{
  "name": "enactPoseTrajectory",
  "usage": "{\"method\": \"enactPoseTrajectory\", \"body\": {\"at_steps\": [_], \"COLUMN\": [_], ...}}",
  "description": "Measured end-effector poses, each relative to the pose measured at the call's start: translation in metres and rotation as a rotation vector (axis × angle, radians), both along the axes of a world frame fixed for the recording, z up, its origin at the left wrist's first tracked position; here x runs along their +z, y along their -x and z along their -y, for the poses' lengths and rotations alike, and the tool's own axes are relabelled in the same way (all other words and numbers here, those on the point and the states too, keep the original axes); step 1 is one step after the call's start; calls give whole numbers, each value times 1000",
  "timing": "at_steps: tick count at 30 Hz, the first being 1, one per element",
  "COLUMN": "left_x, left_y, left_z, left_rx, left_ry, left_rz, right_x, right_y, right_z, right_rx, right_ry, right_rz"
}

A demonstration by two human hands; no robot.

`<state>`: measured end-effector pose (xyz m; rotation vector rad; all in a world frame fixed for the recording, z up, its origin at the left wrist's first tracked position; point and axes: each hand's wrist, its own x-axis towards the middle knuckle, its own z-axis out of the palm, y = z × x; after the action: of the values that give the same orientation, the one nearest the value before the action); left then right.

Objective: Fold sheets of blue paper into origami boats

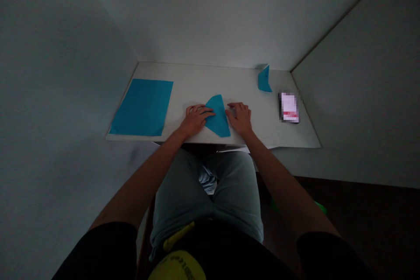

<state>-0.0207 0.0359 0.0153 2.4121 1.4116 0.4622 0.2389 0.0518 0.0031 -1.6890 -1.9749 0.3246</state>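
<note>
1. Lying on the white table (pixel 197 79) in the head view, the folded blue paper (pixel 218 119) sits between the two hands, near the front edge.
2. The left hand (pixel 194 120) rests over the paper's left side, fingers loosely extended on top, gripping nothing.
3. The right hand (pixel 241 118) is at the right edge, fingers slightly bent and unclenched; whether its thumb touches the paper, I cannot tell.
4. A large blue sheet (pixel 142 107) lies flat at left; a small folded blue piece (pixel 263 80) stands toward the back right, near a pixelated device (pixel 289 108).
</note>
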Motion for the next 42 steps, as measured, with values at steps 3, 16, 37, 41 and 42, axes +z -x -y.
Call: {"method": "enactPoseTrajectory", "body": {"at_steps": [3, 16, 37, 41, 42], "left_x": [3, -9, -18, -21, -21], "left_y": [5, 3, 3, 3, 3], "left_z": [-2, -7, -12, -12, -12], "left_rx": [-35, -86, -90, -79, -81], "left_ry": [36, -46, -99, -128, -133], "left_rz": [38, 136, 159, 150, 138], "right_x": [2, -9, -10, -6, -6], "right_y": [0, -6, -2, 0, 1], "right_z": [0, -9, -11, -8, -7], "right_rx": [41, 19, -213, -200, -190], "right_ry": [13, -23, -7, 18, 19], "right_rz": [18, -138, -113, -23, -1]}}
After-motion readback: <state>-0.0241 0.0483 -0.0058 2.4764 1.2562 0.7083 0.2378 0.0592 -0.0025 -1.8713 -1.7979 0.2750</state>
